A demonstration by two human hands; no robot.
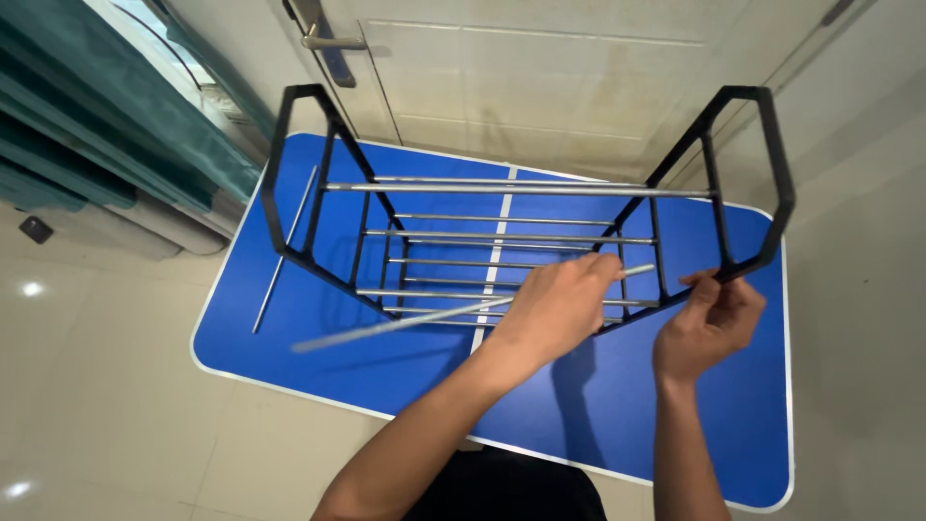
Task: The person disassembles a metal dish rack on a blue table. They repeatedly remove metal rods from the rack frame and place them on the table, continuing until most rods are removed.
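Both forearms are bare from elbow to wrist, no sleeves on them. The left hand (555, 309) and right hand (709, 323) wear no gloves, rings or watch. A dark garment (502, 487) covers the torso below.

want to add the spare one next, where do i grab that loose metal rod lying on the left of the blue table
Grip the loose rod near its middle, coming from above with fingers pinching across its width. It lies flat on the blue table, apart from the black rack frame, so its left side is open. A mid-length hold should probably keep such a long, thin rod from tipping.
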